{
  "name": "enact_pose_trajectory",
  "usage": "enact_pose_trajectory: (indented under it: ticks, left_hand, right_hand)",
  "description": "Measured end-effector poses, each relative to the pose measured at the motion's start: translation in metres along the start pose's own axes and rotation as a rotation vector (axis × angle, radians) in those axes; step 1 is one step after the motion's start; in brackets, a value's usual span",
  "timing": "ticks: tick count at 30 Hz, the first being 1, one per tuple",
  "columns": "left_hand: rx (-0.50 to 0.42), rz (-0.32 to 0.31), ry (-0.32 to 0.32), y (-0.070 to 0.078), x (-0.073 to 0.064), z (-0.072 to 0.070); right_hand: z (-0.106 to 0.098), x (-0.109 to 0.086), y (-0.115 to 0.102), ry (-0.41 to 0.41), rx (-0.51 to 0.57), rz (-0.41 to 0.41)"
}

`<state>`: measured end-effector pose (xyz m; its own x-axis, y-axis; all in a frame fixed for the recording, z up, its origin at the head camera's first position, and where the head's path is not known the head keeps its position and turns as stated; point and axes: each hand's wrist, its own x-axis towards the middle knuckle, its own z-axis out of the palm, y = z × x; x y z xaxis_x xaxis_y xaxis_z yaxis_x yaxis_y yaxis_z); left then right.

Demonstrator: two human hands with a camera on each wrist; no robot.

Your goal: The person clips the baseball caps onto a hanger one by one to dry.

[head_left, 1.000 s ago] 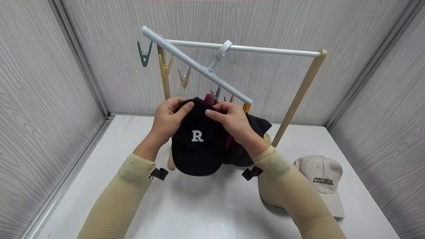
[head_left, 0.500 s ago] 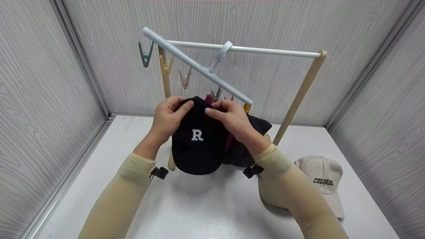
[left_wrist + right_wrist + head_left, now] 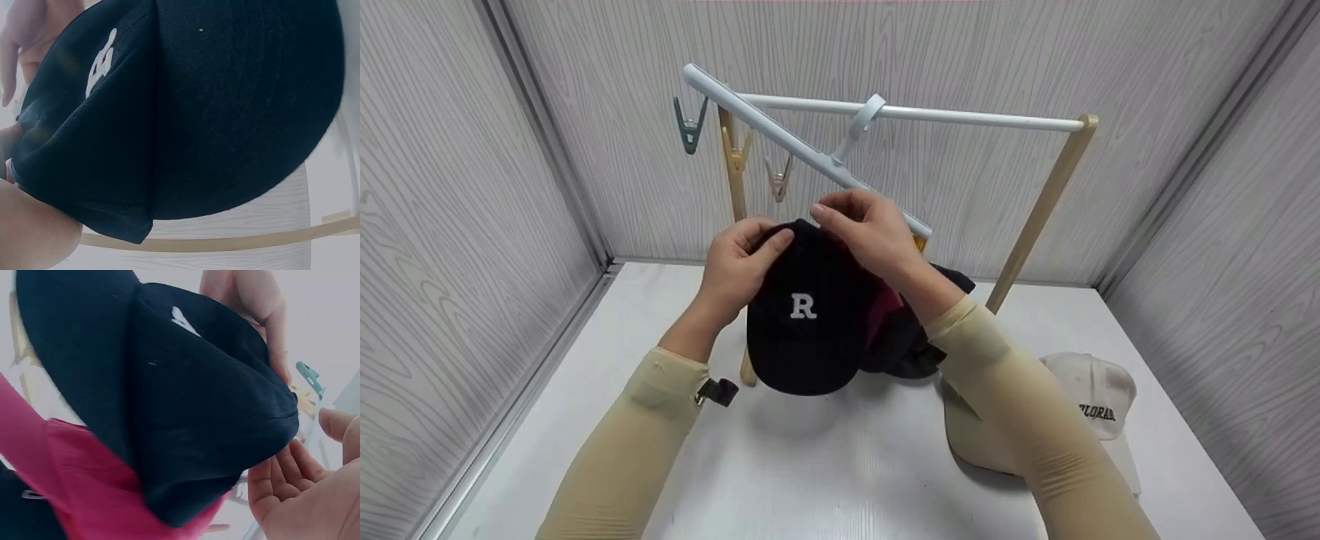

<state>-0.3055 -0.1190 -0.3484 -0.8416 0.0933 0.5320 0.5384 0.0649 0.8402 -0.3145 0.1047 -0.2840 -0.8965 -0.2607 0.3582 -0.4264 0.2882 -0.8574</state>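
A black baseball cap [image 3: 808,345] with a white letter R hangs crown up, brim down, below the hanger. My left hand [image 3: 735,266] pinches the crown's left side between thumb and fingers. Just above the crown's top right is my right hand [image 3: 870,229]; in the right wrist view its thumb [image 3: 336,423] stands apart from the cloth while its fingers [image 3: 287,475] are bent beside the crown. Behind the black cap, a crimson cap [image 3: 883,313] shows in part, and farther right another dark cap [image 3: 915,356] hangs, partly covered by my right wrist.
A pale blue clip hanger [image 3: 765,118] slants down to the right from a white rod [image 3: 982,117] on wooden legs [image 3: 1046,210]. Green [image 3: 690,127], yellow [image 3: 737,154] and pinkish clips [image 3: 778,180] hang at its left. A beige cap [image 3: 1084,382] lies on the white table [image 3: 810,480].
My right hand has released the black cap and moved up and slightly left, to above its crown. The left hand keeps its pinch almost in place.
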Motion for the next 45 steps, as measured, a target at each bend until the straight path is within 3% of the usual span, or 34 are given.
enact_pose_trajectory:
  ticks: [9, 19, 26, 36, 45]
  left_hand:
    - [0.028, -0.018, 0.005, 0.000, -0.002, -0.003]
    - [0.054, 0.004, 0.013, -0.003, -0.003, -0.004]
    - [0.047, -0.002, 0.013, -0.003, -0.004, -0.006]
    - [0.042, -0.001, 0.016, -0.005, -0.007, -0.008]
    - [0.048, -0.010, -0.001, -0.004, -0.007, -0.003]
  right_hand:
    - [0.016, 0.021, -0.027, 0.005, -0.229, 0.003]
    - [0.033, 0.036, -0.035, 0.039, -0.452, 0.037]
    - [0.048, 0.044, -0.040, 0.082, -0.521, 0.062]
    - [0.064, 0.053, -0.042, 0.220, -0.571, 0.067]
    - [0.060, 0.058, -0.034, 0.281, -0.587, 0.035]
